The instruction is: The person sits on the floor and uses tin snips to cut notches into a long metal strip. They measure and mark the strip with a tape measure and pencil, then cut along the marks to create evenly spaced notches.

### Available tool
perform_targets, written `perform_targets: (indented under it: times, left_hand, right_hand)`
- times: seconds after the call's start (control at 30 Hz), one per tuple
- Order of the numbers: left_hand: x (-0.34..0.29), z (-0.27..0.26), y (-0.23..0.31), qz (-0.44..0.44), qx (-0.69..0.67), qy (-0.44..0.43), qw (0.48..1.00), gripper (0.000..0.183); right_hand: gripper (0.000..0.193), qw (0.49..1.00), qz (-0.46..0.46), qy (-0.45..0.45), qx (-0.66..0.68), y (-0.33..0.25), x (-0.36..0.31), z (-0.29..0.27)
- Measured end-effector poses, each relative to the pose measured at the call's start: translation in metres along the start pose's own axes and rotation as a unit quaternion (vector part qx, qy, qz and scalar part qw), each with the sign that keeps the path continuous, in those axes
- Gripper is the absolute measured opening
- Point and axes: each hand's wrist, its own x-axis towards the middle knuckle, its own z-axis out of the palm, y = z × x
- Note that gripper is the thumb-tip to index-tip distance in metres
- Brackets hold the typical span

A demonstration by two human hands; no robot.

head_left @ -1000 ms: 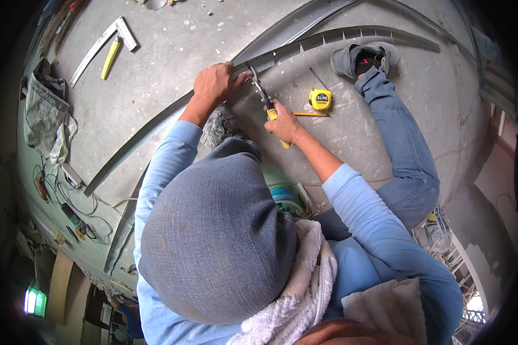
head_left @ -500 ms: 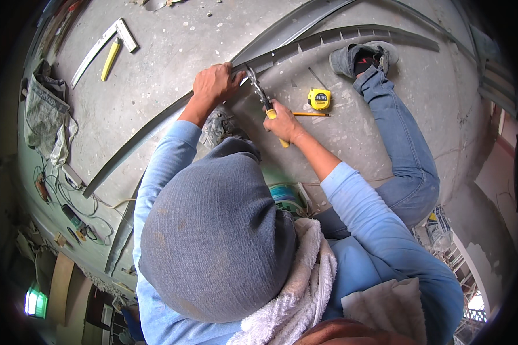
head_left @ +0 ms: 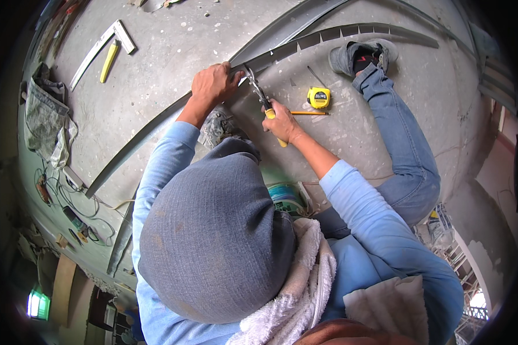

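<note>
My left hand [head_left: 213, 85] is closed on a long grey metal channel [head_left: 141, 140] that lies across the floor. Several cuts show along the far right stretch of its flange. In my right hand [head_left: 282, 123] is a pair of tin snips [head_left: 254, 85] with yellow grips, its jaws at the channel's edge just right of my left fingers. Whether the blades bite into the metal is too small to tell. To the right of my right hand lie a yellow tape measure [head_left: 318, 98] and a yellow-orange pencil [head_left: 311, 113].
A metal square [head_left: 125, 37] and a yellow utility knife [head_left: 109, 61] lie at upper left. More metal channels [head_left: 305, 23] stretch behind the held one. A grey cloth bag [head_left: 46, 115], cords and an angle grinder [head_left: 77, 221] are on the left. My right shoe [head_left: 345, 60] rests near the channel.
Hardly anything differs. My left hand and the snips sit almost where they were, and the whole view has shifted very slightly.
</note>
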Motion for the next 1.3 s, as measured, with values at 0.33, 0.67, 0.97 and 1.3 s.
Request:
perform_targets:
  times: [0.33,0.67,0.97,1.3]
  left_hand:
    - [0.000,0.000,0.000,-0.010,-0.005,0.002,1.000,0.053]
    - [0.001,-0.027,-0.038,-0.012,-0.090,-0.166,0.982,0.050]
    - [-0.001,-0.020,-0.059,0.001,-0.172,-0.177,0.969,0.045]
    - [0.005,-0.019,-0.064,0.022,-0.182,-0.193,0.964,0.042]
  right_hand:
    - [0.042,1.000,-0.009,0.016,0.007,-0.002,-0.003,0.005]
    - [0.044,1.000,-0.022,0.006,0.022,0.003,-0.001,0.000]
    - [0.037,0.993,-0.112,0.038,-0.004,0.010,-0.001,0.001]
    - [0.063,0.973,0.065,-0.069,0.212,0.021,-0.014,-0.001]
